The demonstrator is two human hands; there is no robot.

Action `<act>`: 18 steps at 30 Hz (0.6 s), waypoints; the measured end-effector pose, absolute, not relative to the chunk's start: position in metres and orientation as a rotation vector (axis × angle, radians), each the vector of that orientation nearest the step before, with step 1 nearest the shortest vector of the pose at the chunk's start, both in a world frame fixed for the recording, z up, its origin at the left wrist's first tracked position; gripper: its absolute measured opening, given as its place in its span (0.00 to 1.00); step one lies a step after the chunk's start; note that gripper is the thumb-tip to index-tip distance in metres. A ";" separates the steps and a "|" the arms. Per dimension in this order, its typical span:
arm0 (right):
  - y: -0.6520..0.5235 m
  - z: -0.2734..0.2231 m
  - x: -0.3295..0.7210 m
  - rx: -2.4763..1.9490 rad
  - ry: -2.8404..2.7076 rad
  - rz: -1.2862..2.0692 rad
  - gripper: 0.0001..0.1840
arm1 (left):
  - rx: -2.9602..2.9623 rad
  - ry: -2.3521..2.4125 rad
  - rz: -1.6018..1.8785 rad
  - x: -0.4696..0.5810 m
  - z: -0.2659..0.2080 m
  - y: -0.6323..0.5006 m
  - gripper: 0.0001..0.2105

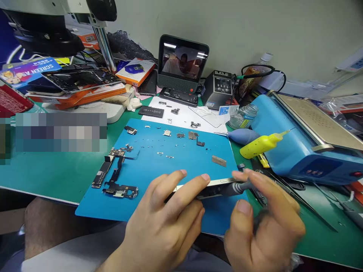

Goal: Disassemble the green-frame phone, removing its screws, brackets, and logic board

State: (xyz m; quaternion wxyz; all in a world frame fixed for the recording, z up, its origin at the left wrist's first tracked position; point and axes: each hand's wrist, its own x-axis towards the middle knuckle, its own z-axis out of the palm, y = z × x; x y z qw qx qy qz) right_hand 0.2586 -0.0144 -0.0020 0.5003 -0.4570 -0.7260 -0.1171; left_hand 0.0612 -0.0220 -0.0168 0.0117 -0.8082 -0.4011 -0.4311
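Observation:
My left hand is closed around a phone frame, tilted so its pale metal edge faces up, above the blue mat. In my right hand is a slim grey screwdriver with a ribbed neck, its front end against the frame's right part. The tip is hidden. To the left on the mat lie a logic board and a charging-port flex assembly. Small brackets, screws and a speaker-like part are spread over the mat's far half, with a grey metal plate at right.
A phone battery lies on white paper behind the mat. A blue air blower, yellow dropper bottle, glass jar and blue heating machine crowd the right. Tweezers lie near them. A microscope overhangs the left; a screen device stands behind.

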 end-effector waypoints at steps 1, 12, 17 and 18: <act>-0.013 -0.002 0.259 -1.110 -1.744 -0.298 0.38 | -2.519 -1.242 -1.349 0.062 -0.017 -0.022 0.08; -0.017 -0.006 0.257 -1.137 -1.610 -0.287 0.32 | -2.522 -1.235 -1.364 0.062 -0.017 -0.023 0.07; -0.021 -0.005 0.252 -1.198 -1.578 -0.188 0.33 | -2.534 -1.254 -1.350 0.061 -0.016 -0.021 0.07; -0.021 -0.005 0.252 -1.200 -1.585 -0.192 0.33 | -2.535 -1.254 -1.349 0.062 -0.016 -0.021 0.07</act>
